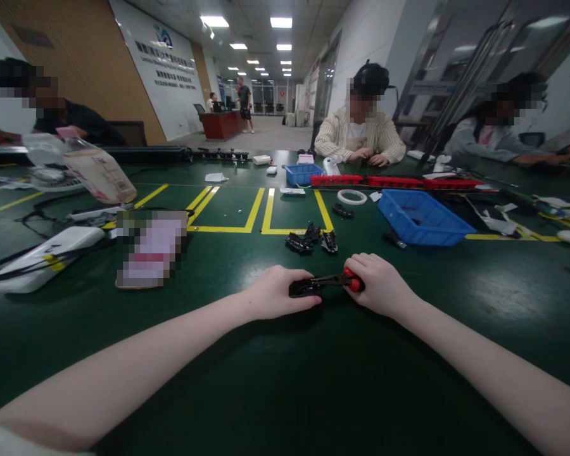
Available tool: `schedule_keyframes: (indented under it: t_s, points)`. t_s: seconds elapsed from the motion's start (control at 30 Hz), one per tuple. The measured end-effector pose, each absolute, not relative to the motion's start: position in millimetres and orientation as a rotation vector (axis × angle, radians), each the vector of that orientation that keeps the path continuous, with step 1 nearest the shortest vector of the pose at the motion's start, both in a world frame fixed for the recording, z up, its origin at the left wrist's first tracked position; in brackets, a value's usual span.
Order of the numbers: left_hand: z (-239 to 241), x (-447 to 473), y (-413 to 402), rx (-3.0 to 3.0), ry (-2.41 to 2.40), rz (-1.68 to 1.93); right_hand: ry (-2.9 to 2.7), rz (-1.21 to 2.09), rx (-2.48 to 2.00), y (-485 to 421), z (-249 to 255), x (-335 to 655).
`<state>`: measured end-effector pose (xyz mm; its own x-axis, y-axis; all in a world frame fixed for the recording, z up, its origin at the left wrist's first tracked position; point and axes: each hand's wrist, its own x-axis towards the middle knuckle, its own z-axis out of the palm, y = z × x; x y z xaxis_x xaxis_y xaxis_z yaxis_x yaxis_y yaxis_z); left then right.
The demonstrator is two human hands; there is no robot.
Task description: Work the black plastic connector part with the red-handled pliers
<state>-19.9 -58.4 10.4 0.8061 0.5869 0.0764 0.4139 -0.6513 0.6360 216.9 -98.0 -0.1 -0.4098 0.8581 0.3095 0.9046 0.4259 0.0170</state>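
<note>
Between thumb and fingers, my left hand (276, 292) grips a small black plastic part (304, 288) low over the green table. My right hand (379, 284) is closed round the red handles of a pair of pliers (331, 279). The jaws of the pliers point left and meet the black part; whether they bite on it I cannot tell. Just beyond my hands lies a small group of similar black parts (300, 242), and one more black part (342, 211) sits farther back.
A phone (152, 250) and a white power bank (45, 256) with cables lie at left, near a tilted bottle (99, 171). At right stands a blue bin (422, 218); a smaller blue bin (304, 174) and a tape roll (352, 197) are farther back. Several people sit across the table.
</note>
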Motion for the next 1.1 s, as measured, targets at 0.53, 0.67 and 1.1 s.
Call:
schedule_keyframes:
  t_s: [0.53, 0.67, 1.1]
  points:
    - [12.4, -23.1, -59.6, 2.464, 0.439, 0.278, -2.550, -0.142, -1.387, -96.9, 4.2, 219.0]
    - [10.3, -21.3, -59.7, 2.421, 0.579, 0.331, -2.472, -0.182, -1.497, -98.5, 3.2, 217.4]
    - [9.5, -16.1, -60.9, 2.462, 0.900, 0.345, -2.393, -0.185, -1.674, -101.1, 5.1, 211.1]
